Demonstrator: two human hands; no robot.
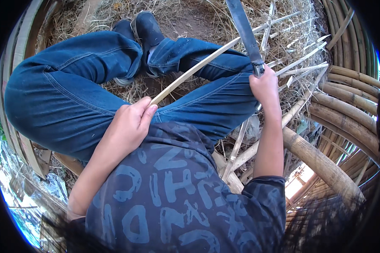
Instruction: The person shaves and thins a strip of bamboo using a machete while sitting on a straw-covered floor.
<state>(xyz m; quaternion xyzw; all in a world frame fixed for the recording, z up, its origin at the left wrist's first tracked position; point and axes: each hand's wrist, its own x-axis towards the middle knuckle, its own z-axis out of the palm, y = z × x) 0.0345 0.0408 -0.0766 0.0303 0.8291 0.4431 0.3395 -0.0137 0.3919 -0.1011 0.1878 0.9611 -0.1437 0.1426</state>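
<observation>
My left hand [133,118] is closed around the near end of a long, pale bamboo strip [190,72]. From there the strip slants up and to the right across my lap, over my jeans. In my right hand [266,86] is the handle of a machete, its long dark blade [245,31] pointing up and away from me. Where they cross, the blade lies over the strip; whether the two touch I cannot tell. The handle is mostly hidden in my fist.
Split bamboo pieces [302,59] lie scattered on straw to the right of my knee. A thick bamboo pole [321,166] slants beside my right arm. Stacked bamboo poles [346,103] line the right side. My crossed legs [67,95] fill the middle and left.
</observation>
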